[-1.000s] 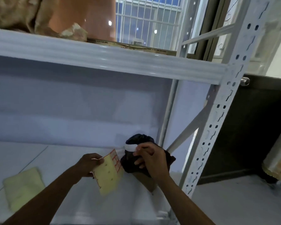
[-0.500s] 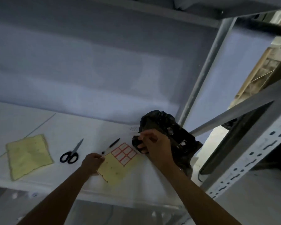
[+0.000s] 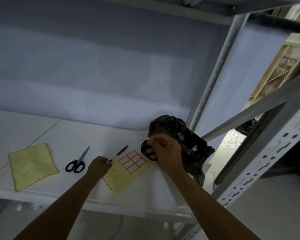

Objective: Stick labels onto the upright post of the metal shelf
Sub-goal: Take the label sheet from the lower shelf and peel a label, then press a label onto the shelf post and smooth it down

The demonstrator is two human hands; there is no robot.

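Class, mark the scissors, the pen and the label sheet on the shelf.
scissors [image 3: 80, 158], head view, near the pivot of the blades.
pen [image 3: 119, 152], head view, middle of the barrel.
label sheet [image 3: 132, 161], head view, block of red-bordered labels.

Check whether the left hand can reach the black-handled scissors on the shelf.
Probably yes: the black-handled scissors lie on the white metal shelf just beside the left hand, nothing between them. It seems to pinch the yellow label sheet, so release that first.

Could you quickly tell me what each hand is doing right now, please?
Left hand: pinches the label sheet corner.
Right hand: pinches a small white label.
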